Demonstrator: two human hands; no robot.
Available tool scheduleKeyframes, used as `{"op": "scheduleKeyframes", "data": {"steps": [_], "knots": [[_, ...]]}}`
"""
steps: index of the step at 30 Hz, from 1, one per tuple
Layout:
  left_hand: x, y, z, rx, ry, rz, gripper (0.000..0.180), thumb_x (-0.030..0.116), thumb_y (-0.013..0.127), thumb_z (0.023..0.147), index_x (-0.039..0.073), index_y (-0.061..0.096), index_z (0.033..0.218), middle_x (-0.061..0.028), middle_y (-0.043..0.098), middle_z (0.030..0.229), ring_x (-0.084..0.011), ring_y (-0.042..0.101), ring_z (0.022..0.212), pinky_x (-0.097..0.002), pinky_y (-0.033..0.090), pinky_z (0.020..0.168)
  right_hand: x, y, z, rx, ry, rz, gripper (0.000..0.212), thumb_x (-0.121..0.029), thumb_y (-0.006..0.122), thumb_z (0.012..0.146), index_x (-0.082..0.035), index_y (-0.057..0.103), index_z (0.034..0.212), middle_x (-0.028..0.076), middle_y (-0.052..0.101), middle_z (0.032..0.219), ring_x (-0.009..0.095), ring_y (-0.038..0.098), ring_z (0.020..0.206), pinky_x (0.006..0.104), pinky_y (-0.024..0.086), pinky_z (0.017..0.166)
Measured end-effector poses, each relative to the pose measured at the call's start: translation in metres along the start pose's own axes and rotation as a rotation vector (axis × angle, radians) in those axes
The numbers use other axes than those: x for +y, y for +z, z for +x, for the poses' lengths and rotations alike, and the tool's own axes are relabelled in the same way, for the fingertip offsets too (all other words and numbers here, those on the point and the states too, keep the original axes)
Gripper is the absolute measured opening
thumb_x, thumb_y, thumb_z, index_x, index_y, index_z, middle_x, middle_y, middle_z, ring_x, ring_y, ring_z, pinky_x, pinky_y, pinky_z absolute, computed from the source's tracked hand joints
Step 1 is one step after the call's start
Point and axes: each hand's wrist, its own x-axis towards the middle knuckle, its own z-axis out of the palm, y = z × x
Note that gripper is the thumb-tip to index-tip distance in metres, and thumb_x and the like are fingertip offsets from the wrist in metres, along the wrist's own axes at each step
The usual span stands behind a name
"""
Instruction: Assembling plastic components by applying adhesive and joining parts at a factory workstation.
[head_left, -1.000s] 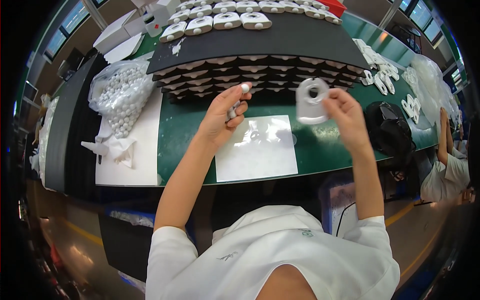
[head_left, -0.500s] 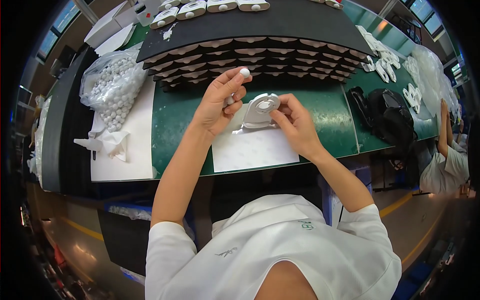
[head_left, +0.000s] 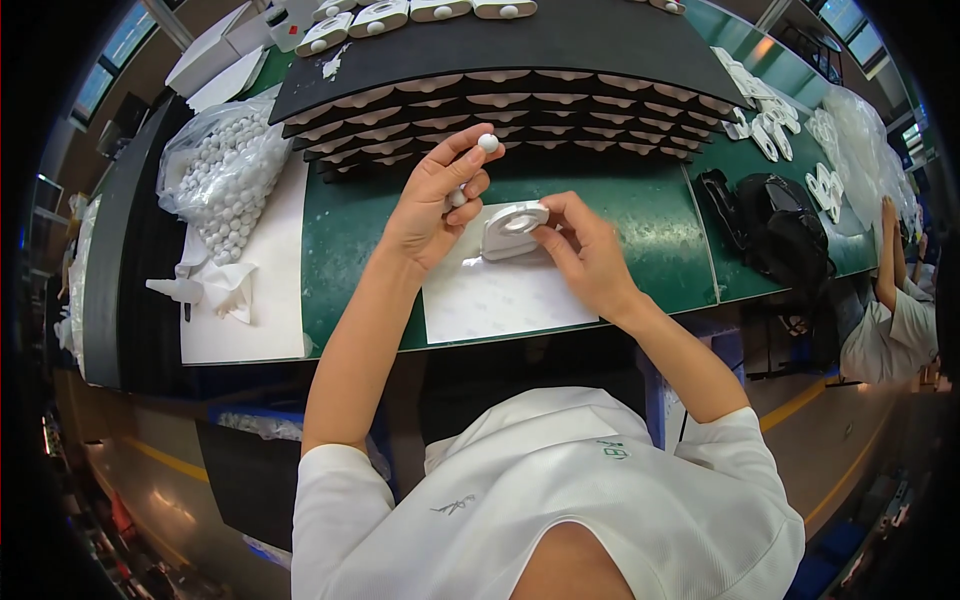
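Note:
Between the thumb and index finger of my left hand (head_left: 425,205) is a small white ball (head_left: 488,143). More white balls (head_left: 457,197) are tucked in its curled lower fingers. My right hand (head_left: 590,255) pinches the edge of a white plastic part (head_left: 500,240) with a round ring-shaped opening. That part is tilted, its lower end at a white sheet of paper (head_left: 510,310); I cannot tell if it touches. The two hands are apart, the left one higher and further left.
Stacked black boards (head_left: 540,50) holding white parts stand at the back. On the left lie a clear bag of white balls (head_left: 230,170) and a white nozzle bottle (head_left: 175,288). A black bag (head_left: 780,225) and white loop-shaped pieces (head_left: 770,135) lie right. Another person's arm (head_left: 886,255) shows far right.
My right hand has lowered the white plastic part slightly and tipped it flatter toward the paper. My left hand, with its balls, has barely moved.

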Motion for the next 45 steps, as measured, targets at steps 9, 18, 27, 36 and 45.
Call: {"op": "scheduleKeyframes", "data": {"steps": [9, 18, 27, 36, 45], "knots": [[-0.001, 0.003, -0.001, -0.034, 0.003, 0.053, 0.027, 0.012, 0.058, 0.085, 0.003, 0.055, 0.110, -0.0059, 0.057, 0.094, -0.0025, 0.038, 0.055, -0.0138, 0.025, 0.037, 0.001, -0.009, 0.003, 0.016, 0.045, 0.312, 0.016, -0.004, 0.051, 0.087, -0.004, 0.048, 0.102, 0.005, 0.056, 0.092, 0.013, 0.055, 0.082, 0.0259, 0.045, 0.074], [-0.004, 0.014, -0.009, 0.008, -0.017, 0.450, 0.028, 0.013, 0.066, 0.078, 0.006, 0.060, 0.105, 0.0021, 0.056, 0.078, -0.0017, 0.036, 0.055, -0.0160, 0.025, 0.043, 0.004, -0.022, 0.007, 0.116, 0.136, 0.936, 0.025, -0.012, 0.044, 0.092, -0.006, 0.041, 0.116, 0.006, 0.050, 0.109, 0.016, 0.050, 0.103, 0.0330, 0.042, 0.092], [-0.006, 0.020, -0.009, 0.011, -0.032, 0.511, 0.023, 0.010, 0.071, 0.071, 0.007, 0.065, 0.093, 0.0052, 0.053, 0.073, -0.0001, 0.037, 0.055, -0.0149, 0.026, 0.044, 0.005, -0.021, 0.008, 0.122, 0.099, 0.920, 0.026, -0.011, 0.043, 0.092, -0.007, 0.040, 0.117, 0.006, 0.050, 0.109, 0.016, 0.050, 0.102, 0.0332, 0.042, 0.091], [-0.006, 0.022, -0.009, 0.010, -0.028, 0.618, 0.025, 0.007, 0.075, 0.065, 0.007, 0.062, 0.087, 0.0047, 0.051, 0.067, -0.0014, 0.040, 0.057, -0.0164, 0.030, 0.047, 0.004, -0.017, 0.009, 0.157, 0.055, 0.792, 0.026, -0.010, 0.046, 0.091, -0.006, 0.041, 0.116, 0.005, 0.053, 0.103, 0.014, 0.053, 0.095, 0.0306, 0.045, 0.084], [-0.007, 0.019, -0.005, 0.041, 0.034, 0.722, 0.027, 0.000, 0.070, 0.061, 0.005, 0.056, 0.084, 0.0053, 0.045, 0.066, -0.0025, 0.040, 0.059, -0.0179, 0.032, 0.050, -0.040, -0.045, 0.037, -0.013, -0.206, 0.424, 0.020, -0.007, 0.054, 0.086, -0.003, 0.049, 0.106, 0.003, 0.055, 0.095, 0.009, 0.053, 0.083, 0.0248, 0.045, 0.075]]}}
